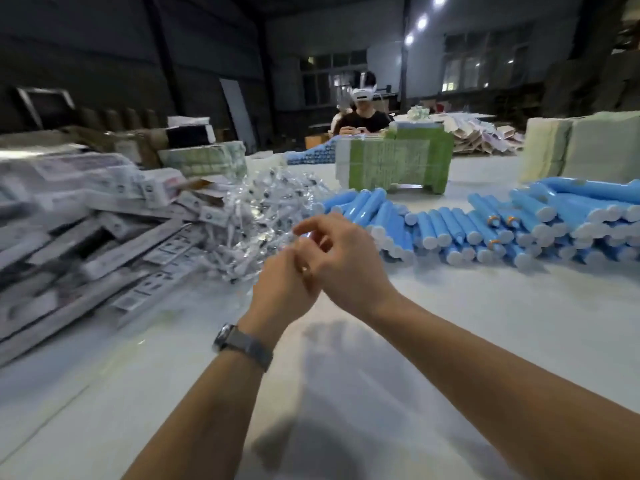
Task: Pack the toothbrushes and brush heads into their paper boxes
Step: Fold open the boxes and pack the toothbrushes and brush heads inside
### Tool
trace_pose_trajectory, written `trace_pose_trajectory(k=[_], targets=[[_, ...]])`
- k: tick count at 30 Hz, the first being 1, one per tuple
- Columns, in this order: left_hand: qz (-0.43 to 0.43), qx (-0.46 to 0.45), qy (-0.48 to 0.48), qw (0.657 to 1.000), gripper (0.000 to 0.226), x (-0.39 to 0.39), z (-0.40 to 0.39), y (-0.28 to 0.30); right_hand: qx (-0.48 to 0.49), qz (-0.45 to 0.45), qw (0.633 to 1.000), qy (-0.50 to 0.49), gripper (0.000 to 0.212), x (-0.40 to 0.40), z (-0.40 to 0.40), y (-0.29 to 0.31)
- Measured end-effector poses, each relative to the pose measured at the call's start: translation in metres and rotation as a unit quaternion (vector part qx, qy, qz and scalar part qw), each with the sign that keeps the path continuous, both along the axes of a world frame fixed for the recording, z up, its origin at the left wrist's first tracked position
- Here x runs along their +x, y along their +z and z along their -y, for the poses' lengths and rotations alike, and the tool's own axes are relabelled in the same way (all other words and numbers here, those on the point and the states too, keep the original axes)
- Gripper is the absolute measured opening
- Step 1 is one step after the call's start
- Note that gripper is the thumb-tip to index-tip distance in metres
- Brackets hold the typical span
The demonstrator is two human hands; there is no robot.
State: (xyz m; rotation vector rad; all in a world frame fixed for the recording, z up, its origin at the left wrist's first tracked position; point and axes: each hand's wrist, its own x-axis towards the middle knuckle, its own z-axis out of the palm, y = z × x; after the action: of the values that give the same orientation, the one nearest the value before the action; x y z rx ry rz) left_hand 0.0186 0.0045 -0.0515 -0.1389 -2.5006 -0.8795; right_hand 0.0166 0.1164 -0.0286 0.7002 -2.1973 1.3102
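left hand (285, 282) and right hand (341, 258) meet above table (450, 341), fingers curled; grasp unreadable (blur) | risk: small wrapped brush heads (263, 216) slipping from a hurried pinch

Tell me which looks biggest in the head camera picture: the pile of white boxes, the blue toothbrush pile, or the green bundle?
1. Pile of white boxes, though it is nearest the camera.
2. Blue toothbrush pile.
3. Green bundle, though it is farther away, so its true size is unsure.
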Motion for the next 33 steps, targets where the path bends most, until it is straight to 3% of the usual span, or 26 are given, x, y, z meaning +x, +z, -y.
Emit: trace_pose_trajectory(k=[4, 9, 13, 19, 21, 25, 28, 30, 33], targets=[[0.105, -0.097, 0.153, 0.978, 0.030, -0.009, 0.063, 0.013, -0.055, 0.041, 0.993, 0.092, 0.018, 0.007, 0.003, 0.008], [0.227, -0.179, 0.345, 0.893, 0.058, 0.007, 0.159, 0.001, -0.058, 0.069, 0.982, 0.167, 0.023, 0.021, 0.009, 0.015], [0.260, -0.241, 0.348, 0.868, 0.056, 0.009, 0.190, -0.012, -0.056, 0.065, 0.981, 0.175, 0.021, 0.022, 0.007, 0.019], [0.182, -0.403, 0.360, 0.822, 0.024, 0.010, 0.182, -0.011, -0.060, 0.065, 0.980, 0.179, 0.017, 0.019, 0.004, 0.018], [0.135, -0.413, 0.353, 0.828, 0.019, 0.012, 0.176, -0.007, -0.058, 0.062, 0.980, 0.180, 0.017, 0.016, 0.004, 0.017], [0.031, -0.342, 0.310, 0.886, 0.026, 0.023, 0.161, 0.011, -0.059, 0.062, 0.982, 0.168, 0.016, 0.009, 0.001, 0.013], [0.046, -0.328, 0.254, 0.909, 0.031, 0.034, 0.137, 0.035, -0.045, 0.066, 0.986, 0.149, 0.020, 0.004, -0.001, 0.010], [0.032, -0.246, 0.221, 0.943, 0.021, 0.041, 0.112, 0.052, -0.001, 0.041, 0.991, 0.130, 0.034, 0.001, -0.004, 0.009], [-0.008, -0.199, 0.143, 0.970, 0.013, 0.046, 0.072, 0.075, 0.122, -0.011, 0.985, 0.122, 0.072, -0.003, -0.010, 0.003]])
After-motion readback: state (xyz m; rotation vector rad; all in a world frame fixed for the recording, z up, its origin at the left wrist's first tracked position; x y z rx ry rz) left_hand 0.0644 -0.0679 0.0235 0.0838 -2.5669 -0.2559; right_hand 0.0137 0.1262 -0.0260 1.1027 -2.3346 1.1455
